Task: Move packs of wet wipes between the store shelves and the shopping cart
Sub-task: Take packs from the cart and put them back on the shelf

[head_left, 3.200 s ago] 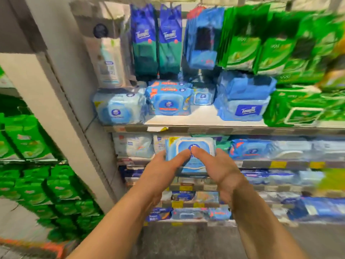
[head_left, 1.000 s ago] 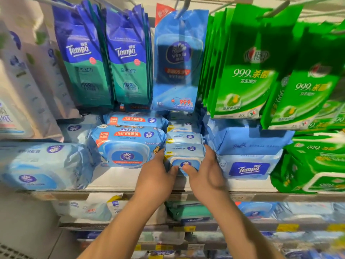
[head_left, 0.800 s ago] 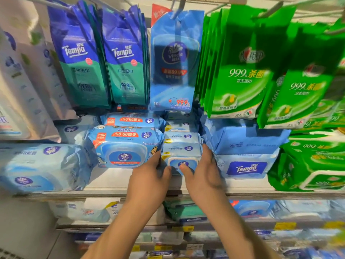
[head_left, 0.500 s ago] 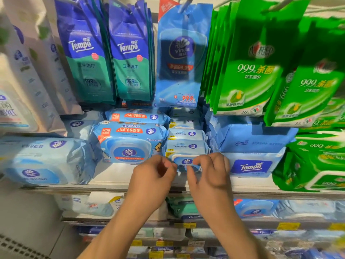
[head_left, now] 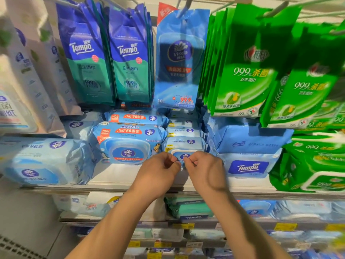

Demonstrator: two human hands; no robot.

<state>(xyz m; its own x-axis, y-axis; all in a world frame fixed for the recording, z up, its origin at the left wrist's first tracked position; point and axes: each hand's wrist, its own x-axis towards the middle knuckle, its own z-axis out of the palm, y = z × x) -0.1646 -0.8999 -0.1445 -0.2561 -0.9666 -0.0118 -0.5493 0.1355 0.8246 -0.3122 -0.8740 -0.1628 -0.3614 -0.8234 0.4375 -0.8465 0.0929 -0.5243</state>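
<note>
A white store shelf (head_left: 115, 176) is seen at chest height, crowded with wet-wipe packs. Above it, rows of flat pouches are hung from metal hooks: two columns of dark blue and teal Tempo pouches (head_left: 110, 58), one light blue Vinda pouch (head_left: 179, 60) and several bright green pouches (head_left: 244, 64) to the right. On the shelf board a large pale blue soft pack (head_left: 43, 161) is laid at the far left, and beside it a blue lidded Vinda pack with red print (head_left: 128, 143) is stacked on another of the same kind. To the right, a blue Tempo pack with a white front label (head_left: 248, 165) is placed under a folded blue bag, and green lidded packs (head_left: 313, 165) are pressed in at the far right. Lower shelves with yellow price tags are visible beneath, blurred.

Between the Vinda pack and the Tempo pack, a small pale blue wet-wipe pack with a white-rimmed lid (head_left: 183, 146) is stood at the front of a narrow stack of like packs. Its lower edge is covered by both hands. The left hand (head_left: 160, 169) and the right hand (head_left: 203, 167) are held close together, knuckles nearly meeting, with fingers curled inward. The fingertips appear to be pinching the pack's bottom front edge, though the exact contact is hidden.
</note>
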